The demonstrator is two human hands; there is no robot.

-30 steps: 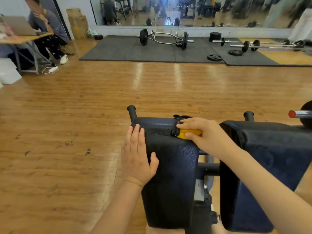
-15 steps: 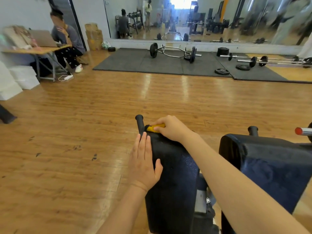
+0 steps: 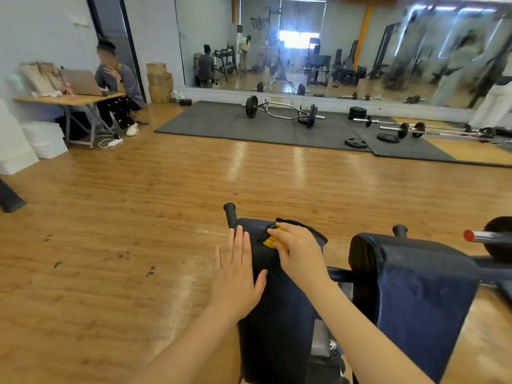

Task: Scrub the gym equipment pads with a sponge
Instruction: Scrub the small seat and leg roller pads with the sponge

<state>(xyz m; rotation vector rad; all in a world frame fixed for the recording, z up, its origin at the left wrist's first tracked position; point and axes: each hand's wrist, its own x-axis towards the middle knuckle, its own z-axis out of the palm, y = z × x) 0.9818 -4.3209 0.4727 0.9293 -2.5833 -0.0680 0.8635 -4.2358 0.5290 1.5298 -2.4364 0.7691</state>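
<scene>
Yellow sponge [image 3: 269,241] gripped in my right hand [image 3: 297,249], pressed onto left pad [image 3: 277,300] top; left hand [image 3: 235,275] flat, fingers straight, against pad's side.

Both bare forearms reach forward from the near edge. The left hand [image 3: 235,275] lies flat with its fingers straight and close together, the thumb spread out to the right. The right hand [image 3: 297,249], just to its right and slightly farther, has its fingers curled downward, knuckles up.
</scene>
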